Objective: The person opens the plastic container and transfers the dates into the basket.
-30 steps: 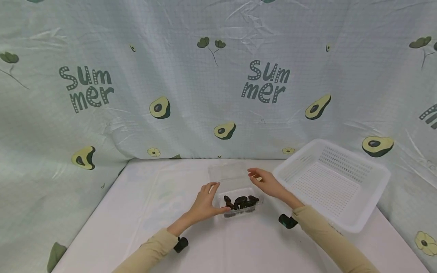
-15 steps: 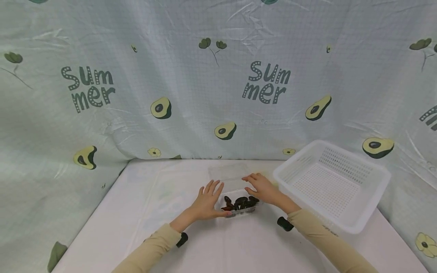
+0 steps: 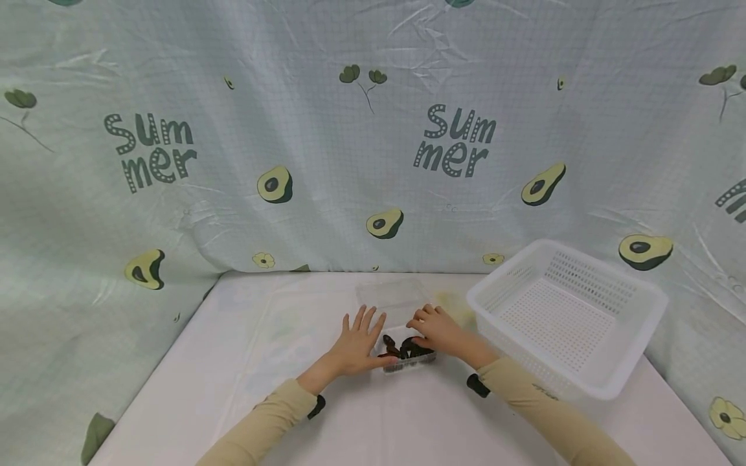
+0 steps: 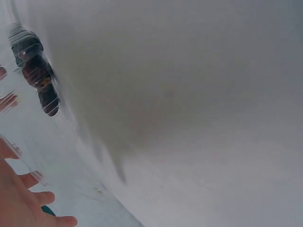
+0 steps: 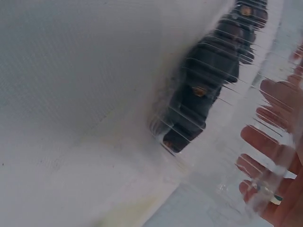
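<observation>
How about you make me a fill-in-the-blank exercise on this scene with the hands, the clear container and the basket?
1. In the head view, the clear container sits to the ______ of the white basket.
2. Of the left hand and the right hand, the ______ hand is nearer the white basket.
3. The word printed on the curtain is ______.
4. The pieces in the clear container are not pale but ______.

Missing words: left; right; summer; dark.

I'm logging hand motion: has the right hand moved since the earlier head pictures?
Yes. Against the white basket, the right hand has shifted left and down in the head view.
</observation>
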The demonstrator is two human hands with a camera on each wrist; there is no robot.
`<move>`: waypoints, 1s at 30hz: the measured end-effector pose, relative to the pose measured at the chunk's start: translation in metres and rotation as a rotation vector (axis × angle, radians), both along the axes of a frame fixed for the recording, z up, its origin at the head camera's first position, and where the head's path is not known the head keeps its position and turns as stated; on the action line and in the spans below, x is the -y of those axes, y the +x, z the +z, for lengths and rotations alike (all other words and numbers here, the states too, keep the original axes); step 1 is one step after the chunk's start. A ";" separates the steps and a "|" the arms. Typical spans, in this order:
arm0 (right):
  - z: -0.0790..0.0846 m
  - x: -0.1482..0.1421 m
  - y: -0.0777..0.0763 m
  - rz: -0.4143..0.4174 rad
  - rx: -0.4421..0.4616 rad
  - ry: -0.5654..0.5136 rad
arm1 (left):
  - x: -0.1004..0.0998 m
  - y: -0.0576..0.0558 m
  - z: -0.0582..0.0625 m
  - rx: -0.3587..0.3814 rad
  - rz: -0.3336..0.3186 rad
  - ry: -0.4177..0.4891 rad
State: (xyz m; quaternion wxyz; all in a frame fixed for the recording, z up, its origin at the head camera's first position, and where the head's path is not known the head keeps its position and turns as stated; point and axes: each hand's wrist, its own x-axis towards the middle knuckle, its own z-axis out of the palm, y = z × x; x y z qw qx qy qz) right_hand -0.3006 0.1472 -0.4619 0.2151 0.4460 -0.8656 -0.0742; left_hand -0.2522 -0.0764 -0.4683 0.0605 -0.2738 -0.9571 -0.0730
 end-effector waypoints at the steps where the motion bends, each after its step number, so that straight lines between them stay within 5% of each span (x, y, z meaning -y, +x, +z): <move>1: -0.002 0.001 -0.001 0.008 -0.025 0.016 | -0.001 0.000 0.000 -0.003 0.002 -0.005; 12: -0.010 0.007 -0.008 0.035 -0.209 0.137 | -0.005 -0.004 -0.005 -0.007 0.031 -0.071; 21: -0.012 0.015 -0.008 -0.031 -0.240 0.292 | -0.006 -0.004 -0.003 -0.016 0.031 -0.114; 30: -0.012 0.015 -0.009 -0.028 -0.281 0.318 | -0.005 -0.004 -0.003 -0.039 0.019 -0.118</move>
